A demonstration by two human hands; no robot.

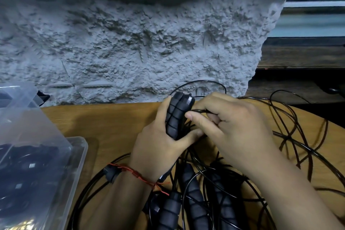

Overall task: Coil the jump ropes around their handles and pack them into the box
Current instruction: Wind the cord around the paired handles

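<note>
Head view: handles upright in left hand grip, tops toward wall; cord pinched by right hand

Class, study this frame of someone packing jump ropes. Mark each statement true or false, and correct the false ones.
1. The left hand grips a pair of black handles. True.
2. The right hand lies flat on the table. False: it pinches the black rope right beside those handles.
3. The clear plastic box stands at the right side of the table. False: it stands at the left.
4. Some loose handles lie on the wooden table, nearer the person than the hands. True.
5. A red thread is tied round the right wrist. False: it is round the left wrist.
</note>
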